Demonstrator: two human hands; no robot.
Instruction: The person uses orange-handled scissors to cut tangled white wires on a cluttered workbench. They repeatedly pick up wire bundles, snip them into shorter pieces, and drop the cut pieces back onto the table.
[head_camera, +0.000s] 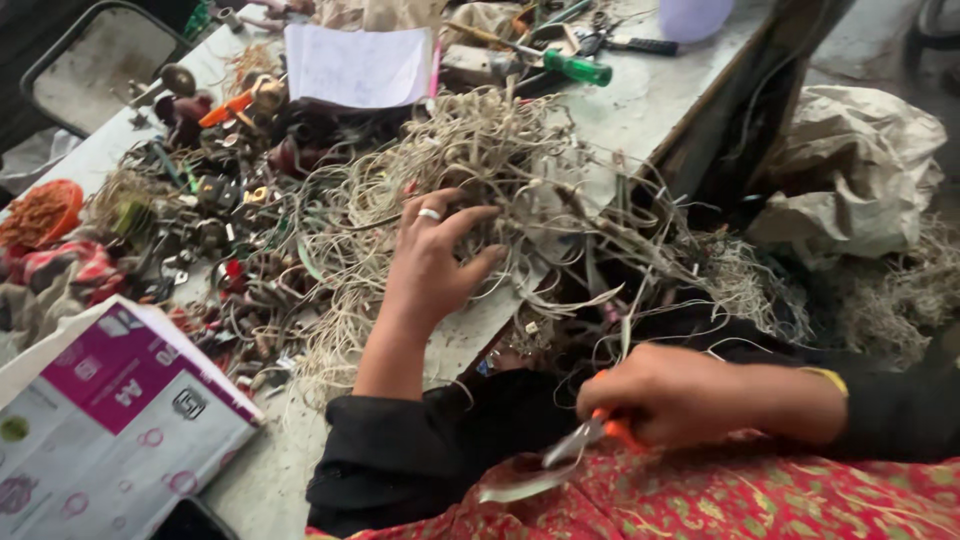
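The left hand (432, 262) reaches out toward twelve o'clock, arm extended from a black sleeve pushed up at the forearm. The palm faces down, fingers spread and slightly curled, tips pointing toward one to two o'clock. A silver ring sits on one finger. The wrist is straight, in line with the bare forearm, which runs back toward six o'clock.

The right hand (672, 392) is drawn in close to the body at about four o'clock from the left hand, well apart from it. It is closed in a fist, knuckles up, back of the hand toward the camera, forearm coming in from three o'clock in a black sleeve.
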